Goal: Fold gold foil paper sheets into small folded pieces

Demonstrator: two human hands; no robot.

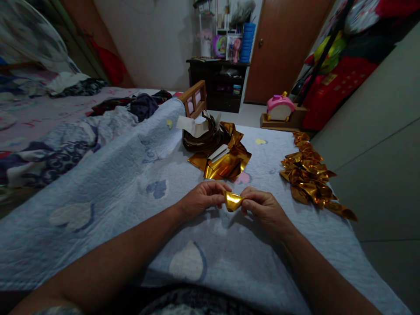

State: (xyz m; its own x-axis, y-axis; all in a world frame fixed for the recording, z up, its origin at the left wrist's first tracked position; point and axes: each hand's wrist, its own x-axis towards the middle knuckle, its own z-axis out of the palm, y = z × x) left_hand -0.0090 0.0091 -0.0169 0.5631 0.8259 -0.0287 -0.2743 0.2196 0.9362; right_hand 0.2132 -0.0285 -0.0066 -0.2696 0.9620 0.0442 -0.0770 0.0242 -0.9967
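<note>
Between both hands I hold a small folded piece of gold foil paper (232, 201) just above the pale blue quilt (131, 205). My left hand (201, 200) pinches its left end with closed fingers. My right hand (262, 206) pinches its right end, fingers curled shut. A loose stack of flat gold foil sheets (223, 164) lies a little beyond my hands. To the right, a heap of folded gold pieces (310, 177) rests near the quilt's edge.
A dark bundle of foil with white paper (200, 133) sits behind the sheets, next to a small wooden frame (194, 98). Crumpled bedding and clothes (65, 131) fill the left. A pink toy (280, 107), a dark shelf (218, 81) and a brown door (284, 48) stand beyond.
</note>
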